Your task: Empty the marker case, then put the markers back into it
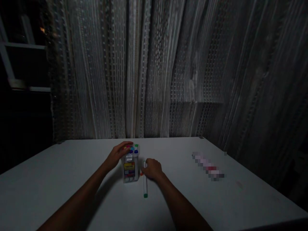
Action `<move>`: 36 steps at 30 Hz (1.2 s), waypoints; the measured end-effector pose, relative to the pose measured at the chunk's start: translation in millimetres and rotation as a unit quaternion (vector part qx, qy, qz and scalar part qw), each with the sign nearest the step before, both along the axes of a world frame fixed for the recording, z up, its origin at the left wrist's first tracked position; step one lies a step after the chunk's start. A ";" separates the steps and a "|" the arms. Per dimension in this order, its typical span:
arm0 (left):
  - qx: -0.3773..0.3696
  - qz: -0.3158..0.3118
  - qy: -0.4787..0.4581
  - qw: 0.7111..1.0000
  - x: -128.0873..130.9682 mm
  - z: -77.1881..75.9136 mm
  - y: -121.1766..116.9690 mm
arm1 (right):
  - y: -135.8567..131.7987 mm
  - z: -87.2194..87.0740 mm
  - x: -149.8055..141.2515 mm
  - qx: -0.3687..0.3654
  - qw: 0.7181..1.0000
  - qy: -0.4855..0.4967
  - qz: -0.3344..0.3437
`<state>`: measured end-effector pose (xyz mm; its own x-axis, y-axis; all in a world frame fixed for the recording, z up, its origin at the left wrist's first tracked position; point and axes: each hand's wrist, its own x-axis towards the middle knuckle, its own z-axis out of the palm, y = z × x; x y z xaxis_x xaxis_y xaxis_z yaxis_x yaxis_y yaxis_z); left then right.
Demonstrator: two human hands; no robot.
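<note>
A clear box of markers (130,167) with coloured caps stands upright near the middle of the white table (72,179). My left hand (117,155) rests over the box's top left, fingers curled on the caps. Just right of the box, my right hand (152,169) is closed round a white marker with a green cap (145,187), which points toward me along the tabletop. An orange bit shows under that hand's fingers.
A blurred flat strip (209,166) lies on the table's right part. Pale ribbed curtains (156,70) hang right behind the table's far edge. A dark window frame (14,64) is at the far left. The room is dim.
</note>
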<state>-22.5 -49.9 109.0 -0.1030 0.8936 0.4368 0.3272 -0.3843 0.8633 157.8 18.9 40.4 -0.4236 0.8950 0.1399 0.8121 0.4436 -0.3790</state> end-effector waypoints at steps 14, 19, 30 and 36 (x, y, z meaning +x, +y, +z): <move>0.133 0.051 -0.036 0.989 13.5 -38.6 -9.6 | 2.4 23.0 8.6 0.075 0.967 0.242 0.028; 0.267 0.164 0.048 0.948 14.1 -17.2 -22.8 | -11.3 88.4 19.9 0.107 0.856 0.483 0.154; 0.168 0.084 0.071 0.980 39.3 62.4 -36.7 | -56.2 157.7 -24.4 0.136 0.806 0.510 0.268; 0.191 0.115 -0.112 0.968 15.3 65.4 -15.6 | -11.4 78.6 -23.6 0.109 0.839 0.529 0.067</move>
